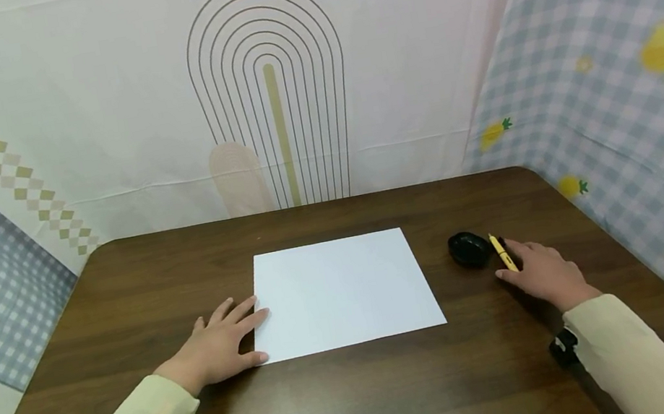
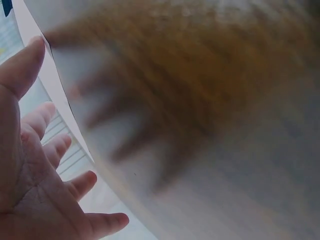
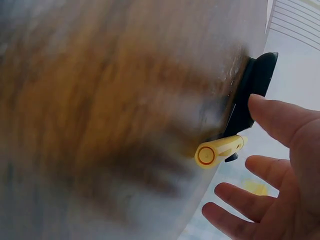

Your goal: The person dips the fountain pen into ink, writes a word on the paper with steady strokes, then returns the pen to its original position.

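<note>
A blank white sheet of paper [image 1: 343, 293] lies on the brown wooden table [image 1: 372, 405]. My left hand [image 1: 218, 345] is at the sheet's left edge, fingers spread and fingertips over its margin. To the right of the paper sits a small black dish-like object [image 1: 468, 249]. Beside it lies a slim yellow pen [image 1: 502, 253] with a dark band, its round end [image 3: 206, 155] facing the right wrist camera. My right hand [image 1: 544, 276] is just right of the pen, its fingers extended and thumb close to it. Whether they touch cannot be told.
A bit of something black [image 3: 231, 157] shows by the pen, its kind unclear. Behind the table hangs a white cloth [image 1: 114, 126] with arch lines. On the right hangs a blue checked cloth [image 1: 620, 115] with yellow fruit prints.
</note>
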A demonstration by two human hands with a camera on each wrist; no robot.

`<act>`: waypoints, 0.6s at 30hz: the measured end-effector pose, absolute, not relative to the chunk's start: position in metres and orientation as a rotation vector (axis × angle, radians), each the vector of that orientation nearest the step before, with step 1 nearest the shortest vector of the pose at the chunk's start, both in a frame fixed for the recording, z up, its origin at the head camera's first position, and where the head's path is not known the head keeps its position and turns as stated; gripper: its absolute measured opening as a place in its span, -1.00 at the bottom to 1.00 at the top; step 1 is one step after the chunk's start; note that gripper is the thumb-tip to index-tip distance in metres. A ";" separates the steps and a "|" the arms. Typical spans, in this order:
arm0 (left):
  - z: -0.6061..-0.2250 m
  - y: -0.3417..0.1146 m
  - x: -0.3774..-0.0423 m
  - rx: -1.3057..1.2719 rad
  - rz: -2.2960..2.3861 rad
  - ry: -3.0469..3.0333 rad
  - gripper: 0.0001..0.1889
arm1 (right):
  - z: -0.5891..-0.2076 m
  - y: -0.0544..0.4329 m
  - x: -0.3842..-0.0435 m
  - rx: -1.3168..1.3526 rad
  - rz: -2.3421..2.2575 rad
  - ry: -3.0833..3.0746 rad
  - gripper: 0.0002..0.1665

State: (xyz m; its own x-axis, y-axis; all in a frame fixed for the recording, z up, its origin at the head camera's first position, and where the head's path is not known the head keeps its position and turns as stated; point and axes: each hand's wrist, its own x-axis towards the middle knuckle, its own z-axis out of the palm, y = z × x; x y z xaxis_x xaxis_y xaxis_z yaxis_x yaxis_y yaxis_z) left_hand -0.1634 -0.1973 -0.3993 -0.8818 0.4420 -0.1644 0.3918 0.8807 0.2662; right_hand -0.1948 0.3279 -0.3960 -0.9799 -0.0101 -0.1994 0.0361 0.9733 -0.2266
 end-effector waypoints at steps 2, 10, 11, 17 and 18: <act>-0.400 -0.197 -0.163 0.643 0.341 2.826 -0.24 | -0.397 0.328 -0.195 0.024 -0.327 2.921 -0.02; -0.399 -0.195 -0.164 0.657 0.320 2.812 -0.27 | -0.396 0.330 -0.196 0.035 -0.326 2.904 -0.11; -0.398 -0.195 -0.164 0.652 0.317 2.808 -0.27 | -0.396 0.331 -0.196 0.037 -0.336 2.900 -0.12; -0.399 -0.195 -0.165 0.663 0.297 2.798 -0.29 | -0.395 0.333 -0.197 0.063 -0.412 2.858 -0.17; -0.399 -0.194 -0.165 0.668 0.297 2.799 -0.29 | -0.395 0.333 -0.197 0.067 -0.419 2.850 -0.18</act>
State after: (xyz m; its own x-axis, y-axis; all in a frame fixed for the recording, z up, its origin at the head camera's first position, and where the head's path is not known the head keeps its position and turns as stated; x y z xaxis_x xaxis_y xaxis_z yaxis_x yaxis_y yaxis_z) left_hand -0.1651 -0.1944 -0.3987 -0.8642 0.4651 -0.1920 0.4145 0.8744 0.2523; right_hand -0.1967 0.3325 -0.3946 -0.9653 0.0079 -0.2609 0.0826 0.9574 -0.2766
